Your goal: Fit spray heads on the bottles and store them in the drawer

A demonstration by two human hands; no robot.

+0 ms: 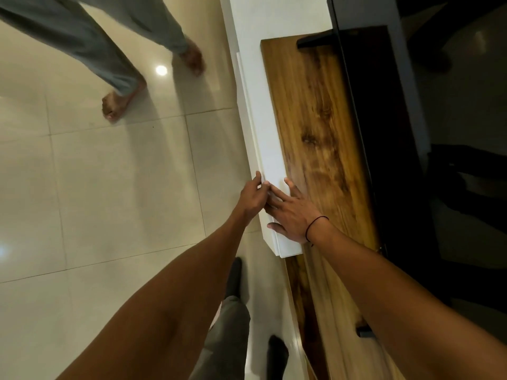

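**Two hands on a white drawer front**

Nearest the camera are the wearer's two bare forearms and two dark-socked feet [277,349] on the pale tiled floor [96,187]. The left hand [253,197] is at the front edge of the white drawer [262,149], fingers loosely curled against it. The right hand [292,218] lies flat on the white top just beside it, fingers spread apart and holding nothing; one black cord [315,226] circles its wrist. The two hands touch at the fingertips. The drawer looks pushed nearly flush, its inside hidden. No bottle or spray head shows. Beyond runs one wooden shelf [321,127] beside a black screen [384,133]. Farthest, a second person's two bare feet [118,102] cross the tiles.
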